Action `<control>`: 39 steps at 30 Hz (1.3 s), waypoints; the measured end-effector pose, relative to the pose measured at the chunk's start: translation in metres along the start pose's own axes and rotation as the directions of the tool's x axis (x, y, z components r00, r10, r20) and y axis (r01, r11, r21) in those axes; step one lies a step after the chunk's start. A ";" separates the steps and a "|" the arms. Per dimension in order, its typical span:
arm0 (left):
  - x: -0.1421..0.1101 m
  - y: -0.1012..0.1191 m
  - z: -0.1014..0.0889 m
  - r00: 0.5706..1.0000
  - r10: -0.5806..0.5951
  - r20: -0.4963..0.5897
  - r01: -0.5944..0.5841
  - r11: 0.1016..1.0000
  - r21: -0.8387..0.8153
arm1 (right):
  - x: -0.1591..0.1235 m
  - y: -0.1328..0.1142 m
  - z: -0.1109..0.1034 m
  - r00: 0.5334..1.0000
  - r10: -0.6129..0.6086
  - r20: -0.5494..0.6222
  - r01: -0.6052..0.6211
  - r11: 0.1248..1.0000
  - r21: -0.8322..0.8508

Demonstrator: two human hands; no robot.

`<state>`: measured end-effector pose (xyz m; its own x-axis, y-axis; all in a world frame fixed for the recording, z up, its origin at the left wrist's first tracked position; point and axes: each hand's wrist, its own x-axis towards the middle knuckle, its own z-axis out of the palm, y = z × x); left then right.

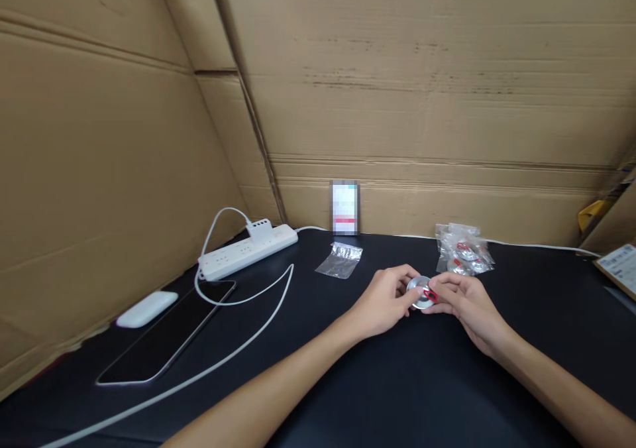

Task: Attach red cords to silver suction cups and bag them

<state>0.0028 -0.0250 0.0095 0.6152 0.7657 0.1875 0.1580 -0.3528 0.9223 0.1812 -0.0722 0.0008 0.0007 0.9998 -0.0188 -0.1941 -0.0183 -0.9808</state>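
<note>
Between my two hands is a small round silvery metal disc (416, 282) with a red-and-black piece (430, 295) on its right side. My left hand (390, 299) grips the disc's left edge, thumb across its face. From the right, the fingers of my right hand (464, 302) close on the red piece and the disc's rim. Just beyond my right hand lie several clear plastic bags (460, 232) with similar silvery and red parts inside. A flat clear plastic bag (340, 260) rests beyond my left hand.
On the left are a white power strip (248, 252) with a plugged-in charger, a looping white cable (248, 339), a dark phone or tablet (166, 335) and a white case (148, 309). A blurred upright screen (344, 208) leans on the cardboard wall (422, 123). A labelled box (619, 266) stands far right.
</note>
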 end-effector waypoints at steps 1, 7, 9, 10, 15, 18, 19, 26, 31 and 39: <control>0.000 -0.002 0.001 1.000 -0.022 0.006 0.023 0.998 -0.066 | 0.000 0.000 0.000 1.000 0.003 -0.003 -0.003 1.000 0.000; 0.007 -0.014 -0.011 0.989 -0.144 -0.033 0.132 0.963 -0.235 | 0.006 -0.001 -0.008 0.995 -0.020 -0.093 0.017 0.999 -0.037; 0.009 -0.016 -0.014 0.981 -0.171 -0.089 0.150 0.967 -0.205 | 0.009 -0.001 -0.015 0.982 -0.136 -0.131 0.117 0.983 -0.139; 0.009 -0.017 -0.015 0.976 -0.184 -0.112 0.161 0.968 -0.191 | 0.010 -0.002 -0.019 0.964 -0.226 -0.137 0.190 0.953 -0.236; 0.011 -0.022 -0.018 0.962 -0.226 -0.151 0.200 0.965 -0.167 | 0.013 -0.005 -0.036 0.786 -0.576 0.225 0.510 0.399 -0.762; 0.012 -0.024 -0.019 0.965 -0.214 -0.154 0.188 0.968 -0.166 | 0.013 -0.009 -0.038 0.731 -0.515 0.447 0.596 0.164 -0.786; 0.012 -0.025 -0.019 0.966 -0.209 -0.149 0.183 0.968 -0.169 | 0.012 -0.010 -0.038 0.724 -0.473 0.502 0.617 0.119 -0.778; 0.011 -0.016 -0.017 0.965 -0.231 -0.121 0.202 0.956 -0.214 | 0.006 -0.017 -0.028 0.719 -0.394 0.572 0.647 0.082 -0.758; 0.006 -0.005 -0.010 0.980 -0.193 -0.051 0.176 0.955 -0.239 | 0.001 -0.013 -0.016 0.691 -0.486 0.535 0.672 0.159 -0.723; 0.001 -0.001 0.002 0.991 -0.117 0.058 0.129 0.947 -0.295 | -0.002 -0.001 -0.008 0.693 -0.479 0.539 0.670 0.151 -0.727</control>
<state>0.0045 -0.0250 0.0086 0.6365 0.7690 0.0588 0.0010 -0.0770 0.9970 0.1892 -0.0739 0.0005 -0.4358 0.7037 0.5611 0.6843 0.6640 -0.3013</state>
